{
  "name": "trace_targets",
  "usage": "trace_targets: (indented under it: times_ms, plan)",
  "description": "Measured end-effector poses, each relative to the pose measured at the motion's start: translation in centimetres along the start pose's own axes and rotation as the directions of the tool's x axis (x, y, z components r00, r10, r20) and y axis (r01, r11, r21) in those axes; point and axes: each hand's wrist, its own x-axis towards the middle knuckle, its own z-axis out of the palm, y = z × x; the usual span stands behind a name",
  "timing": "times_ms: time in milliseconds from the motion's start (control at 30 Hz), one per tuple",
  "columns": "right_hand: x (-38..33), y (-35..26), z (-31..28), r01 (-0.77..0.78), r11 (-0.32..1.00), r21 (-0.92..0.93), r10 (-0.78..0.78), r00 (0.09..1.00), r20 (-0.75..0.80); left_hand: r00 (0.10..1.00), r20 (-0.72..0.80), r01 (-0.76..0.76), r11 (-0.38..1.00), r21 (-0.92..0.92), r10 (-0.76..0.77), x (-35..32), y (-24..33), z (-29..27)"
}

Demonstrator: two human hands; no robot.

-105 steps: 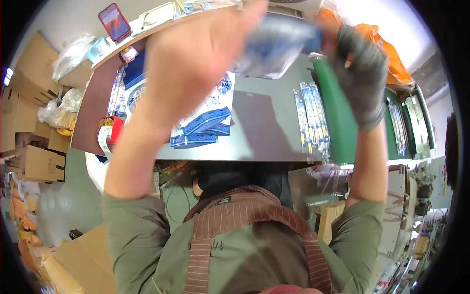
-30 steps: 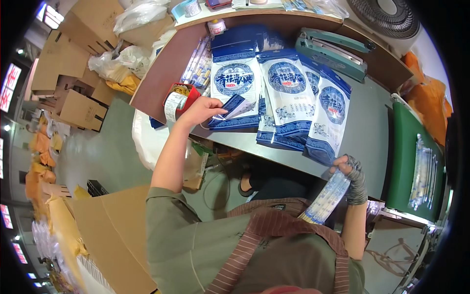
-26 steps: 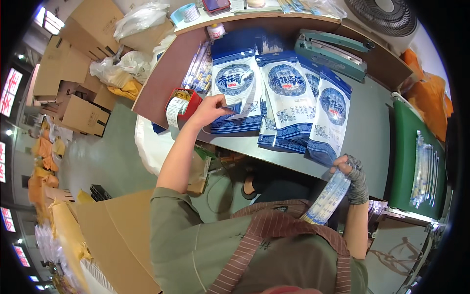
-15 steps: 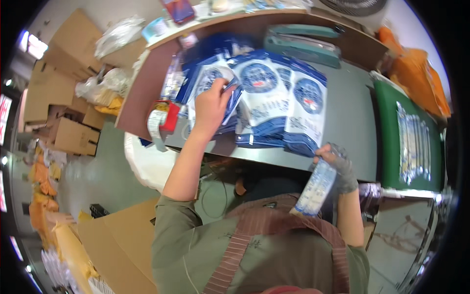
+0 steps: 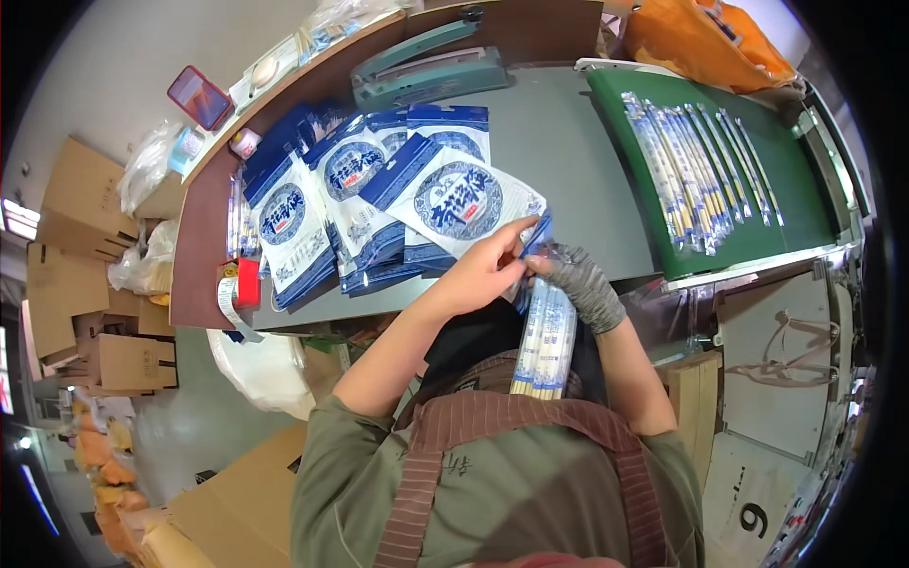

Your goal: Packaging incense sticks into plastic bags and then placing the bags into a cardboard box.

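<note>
My left hand [image 5: 488, 272] is closed on the edge of a blue-and-white printed plastic pouch [image 5: 458, 201]. That pouch slants across the other pouches, its blue header to the upper left. My right hand [image 5: 578, 284], in a grey knitted fingerless glove, grips a bundle of wrapped chopsticks [image 5: 545, 341] hanging below it, their pale tips toward my apron. Both hands meet at the pouch's near right edge, fingertips close together. Whether the pouch's mouth gapes there is hidden by my fingers. Stacks of like pouches [image 5: 284, 213] lie on the grey table [image 5: 578, 133] to the left.
On the right, a green conveyor belt [image 5: 757, 189] carries a row of wrapped chopsticks [image 5: 677, 170]. A teal long-arm sealer [image 5: 431, 71] stands behind the pouches. A red tape dispenser [image 5: 248, 284] sits at the table's left corner; a phone [image 5: 200, 97] rests on the ledge.
The view has turned to the right. My left hand has come from the left-hand pouches over to my right hand, bringing a pouch with it. The chopstick bundle stays in my right hand.
</note>
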Motion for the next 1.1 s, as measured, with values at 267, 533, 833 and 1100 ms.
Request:
trace_targets:
  times_ms: [267,533,833,1100]
  plan:
    - [-1.0,1.4,-1.9,-0.110,0.970,0.217,0.112,0.994,0.005,0.810,-0.445,0.018,0.741,0.671,0.383,0.8,-0.9,1.1]
    - [-3.8,-2.0,-1.0,0.203,0.979,-0.006,-0.203,0.979,-0.014,0.997,0.036,-0.070,0.594,0.801,0.069,2.4,-4.6,4.7]
    - [0.5,2.4,0.8,0.274,0.961,0.041,-0.275,0.961,0.033,0.992,-0.050,0.125,0.965,0.231,-0.116,1.7,-3.5,1.6]
    - [-0.7,1.6,-0.7,0.133,0.983,-0.126,-0.147,0.983,-0.108,0.908,-0.266,0.006,0.625,0.781,0.323,1.1,-3.9,3.6]
